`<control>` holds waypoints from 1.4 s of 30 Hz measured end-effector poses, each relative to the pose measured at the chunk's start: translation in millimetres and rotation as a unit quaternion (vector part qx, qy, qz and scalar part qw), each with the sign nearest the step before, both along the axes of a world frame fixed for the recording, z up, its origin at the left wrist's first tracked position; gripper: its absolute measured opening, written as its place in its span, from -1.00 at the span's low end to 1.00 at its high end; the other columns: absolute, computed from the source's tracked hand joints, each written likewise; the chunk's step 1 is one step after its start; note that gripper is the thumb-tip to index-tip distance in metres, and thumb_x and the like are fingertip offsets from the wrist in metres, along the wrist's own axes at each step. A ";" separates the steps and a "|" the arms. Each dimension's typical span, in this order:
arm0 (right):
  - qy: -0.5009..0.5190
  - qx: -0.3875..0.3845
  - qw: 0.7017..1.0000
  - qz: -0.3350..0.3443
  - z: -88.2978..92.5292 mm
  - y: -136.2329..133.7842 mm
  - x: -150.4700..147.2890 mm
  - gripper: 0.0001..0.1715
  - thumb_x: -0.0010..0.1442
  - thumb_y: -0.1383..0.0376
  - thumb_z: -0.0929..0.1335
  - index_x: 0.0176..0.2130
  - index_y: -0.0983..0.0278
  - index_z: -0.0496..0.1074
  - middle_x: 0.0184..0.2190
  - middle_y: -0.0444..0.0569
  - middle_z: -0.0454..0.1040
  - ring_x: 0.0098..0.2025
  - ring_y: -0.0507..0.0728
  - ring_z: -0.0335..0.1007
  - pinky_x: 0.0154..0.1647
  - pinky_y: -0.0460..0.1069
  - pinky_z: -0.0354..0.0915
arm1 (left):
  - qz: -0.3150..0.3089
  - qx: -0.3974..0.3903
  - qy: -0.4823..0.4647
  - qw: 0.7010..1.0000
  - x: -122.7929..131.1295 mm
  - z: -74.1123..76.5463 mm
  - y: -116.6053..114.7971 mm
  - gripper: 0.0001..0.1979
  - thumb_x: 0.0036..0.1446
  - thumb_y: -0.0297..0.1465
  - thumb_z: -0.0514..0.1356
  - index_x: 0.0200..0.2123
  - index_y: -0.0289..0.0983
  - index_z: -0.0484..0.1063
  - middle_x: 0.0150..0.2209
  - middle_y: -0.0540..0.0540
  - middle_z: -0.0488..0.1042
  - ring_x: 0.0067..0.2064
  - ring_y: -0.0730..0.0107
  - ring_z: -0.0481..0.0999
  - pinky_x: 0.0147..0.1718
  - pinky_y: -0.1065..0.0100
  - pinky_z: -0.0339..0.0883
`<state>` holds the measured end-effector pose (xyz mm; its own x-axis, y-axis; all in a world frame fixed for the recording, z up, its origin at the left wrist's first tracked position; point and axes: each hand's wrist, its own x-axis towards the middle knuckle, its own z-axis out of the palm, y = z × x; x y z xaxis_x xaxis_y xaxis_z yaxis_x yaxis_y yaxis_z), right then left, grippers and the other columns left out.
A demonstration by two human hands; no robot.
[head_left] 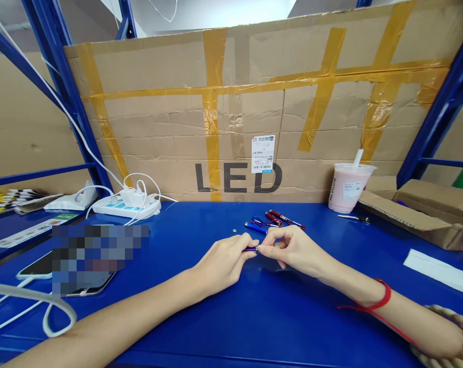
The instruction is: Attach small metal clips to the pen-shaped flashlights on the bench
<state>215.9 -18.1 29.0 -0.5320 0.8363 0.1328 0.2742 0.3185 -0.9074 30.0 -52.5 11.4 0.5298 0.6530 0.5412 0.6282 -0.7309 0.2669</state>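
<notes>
With the fingers of the left hand (pixel 224 259) pinching the slim blue tube (pixel 249 249) and those of the right hand (pixel 288 249) grasping its end, steady, straight alignment should help.

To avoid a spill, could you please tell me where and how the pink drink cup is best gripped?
Probably around the pink drink cup just below its rim, coming from its front left: it narrows downward, so the wider rim should help against slipping, while the cardboard box crowds its right and the straw sticks up on top.
</notes>
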 end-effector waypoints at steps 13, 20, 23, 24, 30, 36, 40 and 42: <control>-0.010 -0.112 0.994 0.012 -5.1 10.4 1.6 -0.53 -0.16 -0.03 0.44 -0.55 0.33 0.35 -0.76 -0.24 0.18 -0.70 -0.11 0.06 -0.69 -0.17 -0.11 | -0.005 0.033 0.018 0.999 2.2 6.9 0.8 -0.76 0.24 -0.48 -0.07 -0.10 -0.25 0.32 -0.22 -0.06 0.49 -0.18 0.37 0.46 -0.07 0.31 0.30; -0.034 0.076 0.995 -0.047 -3.6 9.2 -2.9 -0.53 -0.10 -0.05 0.40 -0.49 0.33 0.43 -0.62 -0.15 0.32 -0.70 -0.08 0.14 -0.69 -0.14 0.04 | 0.042 0.031 0.005 0.999 1.2 2.2 5.9 -0.77 0.24 -0.44 -0.07 -0.13 -0.24 0.34 -0.24 -0.08 0.47 -0.21 0.34 0.45 -0.22 0.36 0.33; -0.033 0.215 0.971 -0.100 -3.6 8.7 -2.1 -0.58 -0.09 -0.01 0.41 -0.37 0.28 0.48 -0.50 -0.11 0.38 -0.66 -0.08 0.16 -0.64 -0.12 0.12 | 0.066 0.003 -0.013 0.998 3.6 3.2 4.6 -0.78 0.25 -0.43 -0.09 -0.16 -0.23 0.32 -0.19 -0.06 0.47 -0.19 0.35 0.46 -0.22 0.38 0.32; -0.030 0.260 0.960 -0.104 -3.7 8.9 -1.2 -0.59 -0.08 0.01 0.41 -0.34 0.26 0.49 -0.46 -0.10 0.39 -0.65 -0.08 0.17 -0.61 -0.12 0.15 | 0.073 -0.009 -0.019 0.997 4.6 4.2 3.6 -0.78 0.26 -0.42 -0.10 -0.16 -0.22 0.31 -0.19 -0.04 0.46 -0.20 0.36 0.46 -0.24 0.38 0.31; -0.057 0.406 0.909 -0.080 -5.1 12.8 5.0 -0.71 0.06 0.05 0.35 -0.37 0.19 0.54 -0.39 -0.09 0.42 -0.62 -0.10 0.16 -0.52 -0.11 0.19 | 0.098 -0.049 -0.020 0.994 7.5 7.9 -1.0 -0.79 0.27 -0.42 -0.13 -0.18 -0.19 0.26 -0.21 -0.01 0.46 -0.24 0.37 0.46 -0.30 0.41 0.28; -0.033 0.434 0.897 -0.079 -4.3 13.1 5.6 -0.67 0.08 0.04 0.33 -0.34 0.21 0.54 -0.44 -0.08 0.43 -0.62 -0.09 0.18 -0.50 -0.11 0.23 | 0.092 -0.060 0.010 0.994 5.2 4.7 1.7 -0.80 0.26 -0.42 -0.13 -0.18 -0.18 0.25 -0.22 -0.01 0.45 -0.24 0.36 0.46 -0.29 0.40 0.26; -0.046 0.433 0.898 -0.065 -4.8 13.8 5.3 -0.66 0.09 0.03 0.33 -0.42 0.21 0.55 -0.42 -0.07 0.42 -0.62 -0.09 0.19 -0.54 -0.12 0.19 | 0.096 -0.060 0.030 0.993 4.7 4.6 3.2 -0.79 0.27 -0.41 -0.15 -0.19 -0.19 0.26 -0.25 -0.01 0.45 -0.26 0.37 0.45 -0.30 0.39 0.26; -0.049 0.426 0.902 -0.061 -5.9 15.0 5.5 -0.66 0.08 0.03 0.33 -0.41 0.20 0.55 -0.41 -0.07 0.42 -0.61 -0.09 0.20 -0.54 -0.12 0.19 | 0.094 -0.061 0.034 0.993 4.8 5.1 3.1 -0.78 0.27 -0.41 -0.15 -0.18 -0.19 0.27 -0.24 0.00 0.45 -0.26 0.37 0.45 -0.31 0.39 0.26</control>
<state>221.4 -3.1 23.1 -0.4867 0.5067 0.7116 0.4196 0.8501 -0.3183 34.8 -49.4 16.5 0.4240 0.8025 0.4198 0.7703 -0.5633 0.2989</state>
